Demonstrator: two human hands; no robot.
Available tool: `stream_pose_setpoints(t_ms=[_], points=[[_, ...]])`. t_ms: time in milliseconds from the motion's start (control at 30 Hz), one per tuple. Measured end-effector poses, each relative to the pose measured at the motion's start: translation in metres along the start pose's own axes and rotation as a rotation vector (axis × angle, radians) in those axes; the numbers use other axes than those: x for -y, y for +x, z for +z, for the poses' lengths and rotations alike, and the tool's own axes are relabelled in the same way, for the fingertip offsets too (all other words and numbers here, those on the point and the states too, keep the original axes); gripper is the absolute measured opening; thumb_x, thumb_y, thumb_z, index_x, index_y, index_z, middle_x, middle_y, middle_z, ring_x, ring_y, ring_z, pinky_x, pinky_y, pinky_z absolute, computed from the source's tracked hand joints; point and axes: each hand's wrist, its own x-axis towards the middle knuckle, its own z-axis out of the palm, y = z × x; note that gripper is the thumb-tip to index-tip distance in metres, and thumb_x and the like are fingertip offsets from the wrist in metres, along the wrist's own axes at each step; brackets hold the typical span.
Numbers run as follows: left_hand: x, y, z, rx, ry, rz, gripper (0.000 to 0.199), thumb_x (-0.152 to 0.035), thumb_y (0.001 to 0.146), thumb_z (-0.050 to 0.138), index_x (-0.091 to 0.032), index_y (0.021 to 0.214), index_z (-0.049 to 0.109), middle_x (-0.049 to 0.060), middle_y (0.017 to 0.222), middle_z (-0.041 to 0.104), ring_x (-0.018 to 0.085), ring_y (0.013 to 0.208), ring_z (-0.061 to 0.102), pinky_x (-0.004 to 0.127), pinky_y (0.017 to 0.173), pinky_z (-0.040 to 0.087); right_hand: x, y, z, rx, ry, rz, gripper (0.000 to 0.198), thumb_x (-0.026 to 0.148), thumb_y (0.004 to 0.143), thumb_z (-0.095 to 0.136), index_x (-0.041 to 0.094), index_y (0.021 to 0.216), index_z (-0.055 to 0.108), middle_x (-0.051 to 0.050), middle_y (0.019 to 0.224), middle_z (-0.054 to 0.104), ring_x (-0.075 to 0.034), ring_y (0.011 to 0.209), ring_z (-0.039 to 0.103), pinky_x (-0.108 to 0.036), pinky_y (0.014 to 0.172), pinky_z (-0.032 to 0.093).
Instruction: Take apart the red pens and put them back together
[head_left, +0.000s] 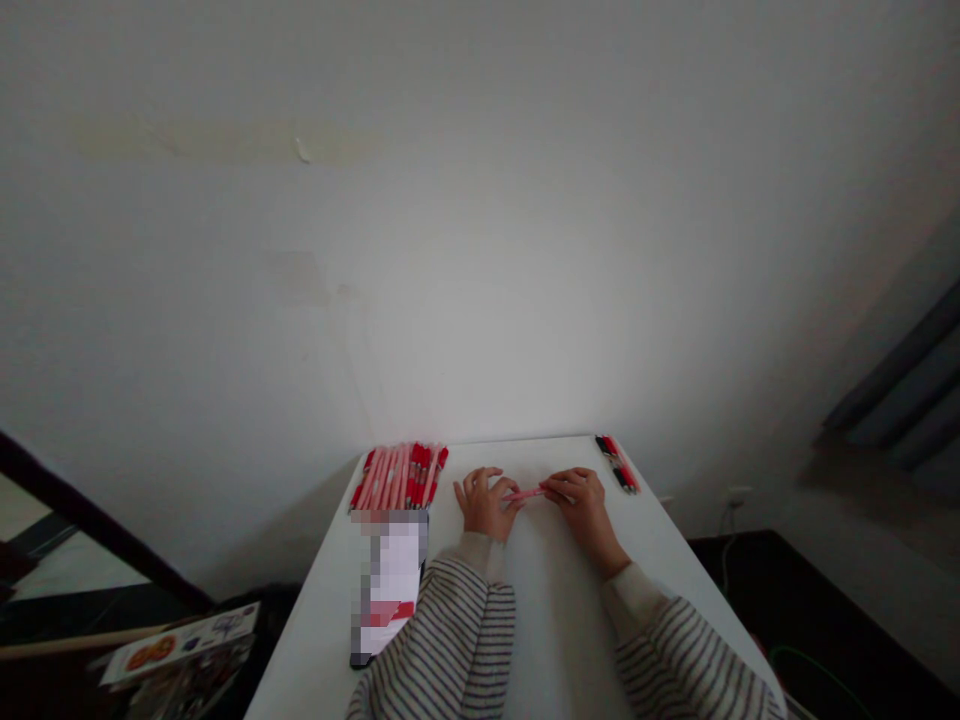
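Observation:
A slim pink pen (531,494) lies level between my two hands, just above or on the white table. My left hand (486,505) pinches its left end between thumb and index finger, the other fingers spread. On the pen's right end, the fingertips of my right hand (581,502) are closed and hide that tip. To the left of my left hand lies a row of several pink and red pens (397,477), side by side. A few black and red pens (619,465) rest near the table's right edge, beyond my right hand.
A phone (397,570) with a lit, partly blurred screen lies on the white table (566,620), left of my left forearm. The wall (480,250) stands right behind the table. A socket with a cable (739,495) is low at right.

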Motion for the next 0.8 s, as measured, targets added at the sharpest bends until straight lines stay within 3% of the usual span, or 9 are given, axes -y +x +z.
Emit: stream_pose_setpoints(t_ms=[300,533,800], points=[[0.003,0.0004,0.0053,-0.017,0.005,-0.022,0.011,-0.04,0.076,0.064,-0.032,0.075,0.072,-0.001,0.116,0.062,0.024,0.119,0.042,0.059,0.11,0.017,0.0005,0.0005,-0.0006,0.007,0.012,0.016,0.02,0.04,0.085,0.056,0.032,0.089,0.074,-0.003,0.093,0.071,-0.025,0.096,0.051,-0.041,0.088,0.037],[0.0,-0.0012,0.0003,-0.015,-0.047,0.014,0.02,-0.04,0.068,0.071,-0.032,0.086,0.072,0.003,0.115,0.062,0.028,0.117,0.044,0.062,0.109,0.015,0.0012,0.0009,-0.0008,0.008,0.019,0.015,0.022,0.04,0.086,0.054,0.032,0.09,0.074,-0.004,0.092,0.071,-0.025,0.096,0.051,-0.042,0.088,0.037],[0.0035,-0.0003,0.0018,-0.005,-0.016,0.003,0.009,-0.039,0.072,0.068,-0.035,0.079,0.071,-0.001,0.117,0.06,0.024,0.118,0.043,0.06,0.109,0.017,0.0027,0.0012,-0.0016,-0.013,0.032,0.011,0.024,0.041,0.086,0.053,0.031,0.089,0.074,-0.004,0.091,0.071,-0.025,0.095,0.05,-0.04,0.086,0.038]])
